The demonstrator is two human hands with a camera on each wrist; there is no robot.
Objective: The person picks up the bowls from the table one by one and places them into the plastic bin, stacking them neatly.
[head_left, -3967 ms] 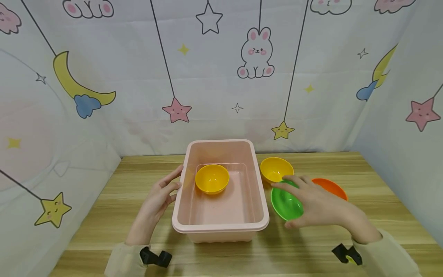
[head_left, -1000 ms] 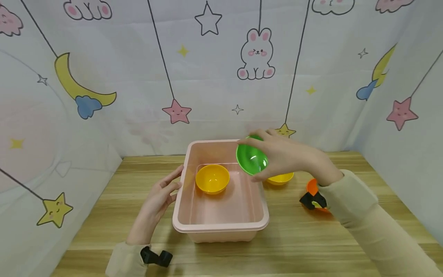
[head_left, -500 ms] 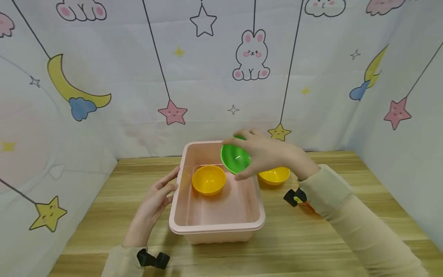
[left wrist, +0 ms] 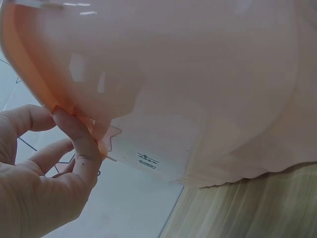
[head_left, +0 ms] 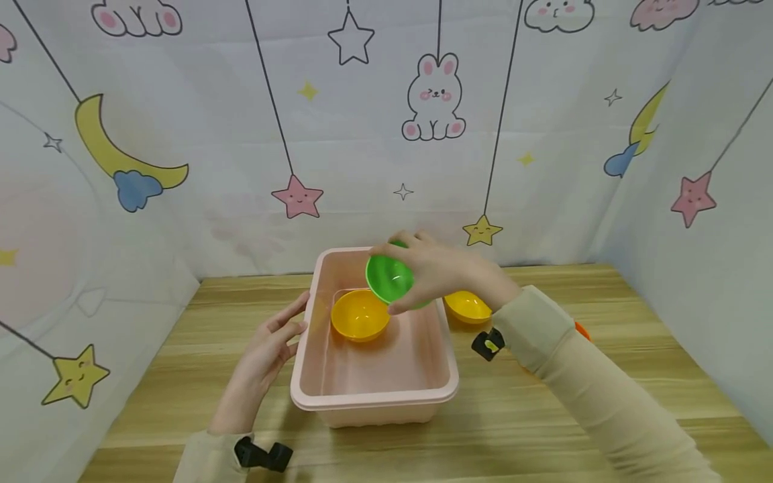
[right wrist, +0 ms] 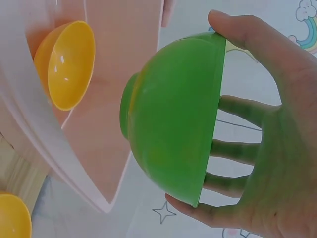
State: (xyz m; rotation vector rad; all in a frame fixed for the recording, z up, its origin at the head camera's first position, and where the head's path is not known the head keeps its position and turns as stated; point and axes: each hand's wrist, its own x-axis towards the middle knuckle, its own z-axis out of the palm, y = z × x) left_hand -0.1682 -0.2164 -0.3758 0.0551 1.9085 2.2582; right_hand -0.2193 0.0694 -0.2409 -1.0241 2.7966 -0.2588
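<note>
A deep pink plastic tub stands on the table, with a yellow bowl upright inside it. My left hand holds the tub's left edge, thumb and fingers bent at the rim. Over the tub's right half, my right hand grips a green bowl by its rim. In the right wrist view the thumb sits on one side of the green bowl and the fingers on the other, its base facing the tub. The green bowl is tilted and clear of the tub floor.
Another yellow bowl stands on the wooden table just right of the tub, partly behind the right wrist. An orange bowl is mostly hidden by the right sleeve. A patterned cloth hangs behind the table.
My right hand took the green bowl from the table right of the tub, raised it and carried it left over the tub. My left hand stays at the tub's edge. The view shifts slightly.
</note>
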